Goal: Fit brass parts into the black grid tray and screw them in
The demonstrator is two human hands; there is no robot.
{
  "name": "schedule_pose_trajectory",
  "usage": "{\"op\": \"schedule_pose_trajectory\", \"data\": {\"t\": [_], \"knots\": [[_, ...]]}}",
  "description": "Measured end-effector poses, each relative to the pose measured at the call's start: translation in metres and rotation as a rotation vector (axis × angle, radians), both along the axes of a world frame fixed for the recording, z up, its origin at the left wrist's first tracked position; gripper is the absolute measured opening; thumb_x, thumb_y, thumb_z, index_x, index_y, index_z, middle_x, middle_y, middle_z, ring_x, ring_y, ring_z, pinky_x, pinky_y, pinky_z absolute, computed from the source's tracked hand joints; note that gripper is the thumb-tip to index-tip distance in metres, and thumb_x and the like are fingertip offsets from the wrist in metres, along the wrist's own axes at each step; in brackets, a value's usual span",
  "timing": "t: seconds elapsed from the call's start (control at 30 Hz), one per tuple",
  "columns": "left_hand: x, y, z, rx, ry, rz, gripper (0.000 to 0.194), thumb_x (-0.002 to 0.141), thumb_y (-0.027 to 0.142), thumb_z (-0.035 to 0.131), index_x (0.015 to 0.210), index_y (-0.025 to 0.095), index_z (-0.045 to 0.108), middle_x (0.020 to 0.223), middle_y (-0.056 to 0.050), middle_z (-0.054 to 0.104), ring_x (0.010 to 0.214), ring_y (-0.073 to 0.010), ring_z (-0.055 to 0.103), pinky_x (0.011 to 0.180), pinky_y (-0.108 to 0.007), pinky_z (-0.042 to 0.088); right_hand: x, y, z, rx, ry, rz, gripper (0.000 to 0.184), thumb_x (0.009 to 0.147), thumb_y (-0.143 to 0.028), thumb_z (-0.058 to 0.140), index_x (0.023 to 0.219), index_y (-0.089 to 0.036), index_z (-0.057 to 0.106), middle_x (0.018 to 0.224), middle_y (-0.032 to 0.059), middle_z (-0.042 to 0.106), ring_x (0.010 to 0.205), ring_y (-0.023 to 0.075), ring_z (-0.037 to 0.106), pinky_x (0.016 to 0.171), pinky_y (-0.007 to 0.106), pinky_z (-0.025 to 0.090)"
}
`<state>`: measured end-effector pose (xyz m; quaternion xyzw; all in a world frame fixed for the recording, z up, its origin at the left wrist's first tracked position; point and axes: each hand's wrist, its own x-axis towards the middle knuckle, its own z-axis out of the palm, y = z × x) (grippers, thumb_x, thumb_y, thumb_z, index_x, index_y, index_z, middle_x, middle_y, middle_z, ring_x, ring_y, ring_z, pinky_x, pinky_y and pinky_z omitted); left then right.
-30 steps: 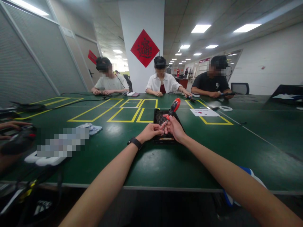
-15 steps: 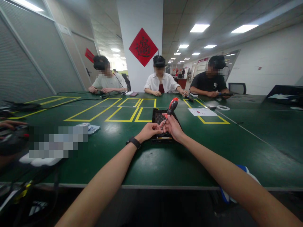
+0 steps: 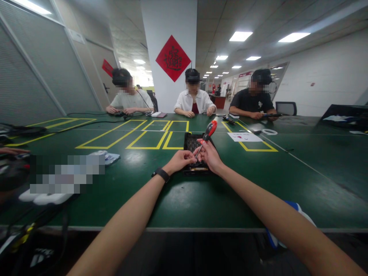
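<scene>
My right hand (image 3: 212,156) is closed around a screwdriver (image 3: 210,130) with a red and black handle. The tool leans, handle up and to the right, its thin shaft pointing down toward my left fingertips. My left hand (image 3: 181,160), with a dark band on the wrist, pinches beside the screwdriver's tip; whatever lies between those fingers is too small to make out. Beneath both hands sits an open black case (image 3: 198,171) on the green table (image 3: 178,207). Part of its inside is hidden by my hands, and a yellowish strip shows near its front edge.
Yellow tape outlines (image 3: 115,135) mark the table. A white paper sheet (image 3: 244,137) and a white ring (image 3: 269,132) lie to the right. White objects (image 3: 54,196) and cables are at the left, beside another person's hand (image 3: 14,150). Three people sit across the table.
My hands and the screwdriver keep nearly the same pose. Across the table, the person in the white shirt has drawn one hand back from a dark object. The view has shifted slightly.
</scene>
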<state>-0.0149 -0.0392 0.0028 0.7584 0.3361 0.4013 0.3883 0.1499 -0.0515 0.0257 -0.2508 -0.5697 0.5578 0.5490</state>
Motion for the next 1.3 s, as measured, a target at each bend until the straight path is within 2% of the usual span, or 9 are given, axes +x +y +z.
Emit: {"op": "schedule_pose_trajectory", "data": {"t": [0.13, 0.33, 0.63, 0.97, 1.17, 1.3], "knots": [[-0.0006, 0.0002, 0.0004, -0.018, 0.014, -0.063, 0.036, 0.075, 0.044, 0.059, 0.076, 0.009, 0.064, 0.069, -0.005, 0.063, 0.059, -0.0098, 0.052, 0.060, -0.022, 0.040, 0.0005, 0.0000, 0.0013, -0.030, 0.002, 0.007, 0.035, 0.084, -0.047, 0.042, 0.108, -0.022, 0.044, 0.067, -0.0012, 0.063, 0.042, 0.0067, 0.051, 0.043, 0.018, 0.040], [0.0013, -0.0018, 0.0014, 0.066, 0.030, 0.069, 0.034, 0.065, 0.043, 0.069, 0.072, 0.011, 0.061, 0.066, -0.002, 0.060, 0.056, -0.0081, 0.049, 0.056, -0.020, 0.038, 0.0006, -0.0004, -0.0003, -0.006, 0.016, 0.004, 0.036, 0.084, -0.048, 0.043, 0.109, -0.023, 0.044, 0.067, -0.0014, 0.063, 0.042, 0.0066, 0.050, 0.043, 0.018, 0.040], [0.0019, -0.0059, 0.0055, 0.083, 0.110, 0.113, 0.035, 0.069, 0.045, 0.063, 0.067, 0.010, 0.060, 0.058, 0.000, 0.056, 0.052, -0.0070, 0.044, 0.051, -0.019, 0.032, 0.0007, 0.0019, -0.0013, -0.023, 0.011, 0.013, 0.034, 0.084, -0.047, 0.044, 0.106, -0.022, 0.043, 0.065, -0.0021, 0.063, 0.041, 0.0068, 0.050, 0.042, 0.018, 0.040], [-0.0006, -0.0012, -0.0005, 0.065, 0.051, 0.091, 0.034, 0.067, 0.043, 0.068, 0.070, 0.010, 0.062, 0.061, -0.001, 0.059, 0.053, -0.0073, 0.046, 0.052, -0.020, 0.034, -0.0008, -0.0021, -0.0013, 0.061, -0.012, -0.013, 0.036, 0.083, -0.050, 0.044, 0.107, -0.023, 0.042, 0.068, -0.0025, 0.063, 0.042, 0.0070, 0.051, 0.044, 0.019, 0.041], [-0.0009, -0.0018, 0.0022, -0.020, -0.002, -0.104, 0.038, 0.079, 0.045, 0.054, 0.078, 0.009, 0.064, 0.069, -0.006, 0.064, 0.061, -0.0106, 0.055, 0.062, -0.023, 0.042, 0.0005, 0.0028, -0.0043, 0.011, 0.012, 0.004, 0.037, 0.083, -0.050, 0.044, 0.107, -0.022, 0.043, 0.068, -0.0013, 0.063, 0.042, 0.0075, 0.052, 0.043, 0.020, 0.040], [0.0024, -0.0027, 0.0039, -0.002, -0.030, -0.012, 0.036, 0.070, 0.045, 0.065, 0.081, 0.011, 0.062, 0.069, -0.003, 0.063, 0.059, -0.0092, 0.054, 0.059, -0.021, 0.041, 0.0011, 0.0037, -0.0048, 0.003, 0.042, 0.015, 0.036, 0.083, -0.049, 0.045, 0.106, -0.021, 0.043, 0.067, -0.0009, 0.063, 0.044, 0.0075, 0.052, 0.044, 0.020, 0.040]]}}
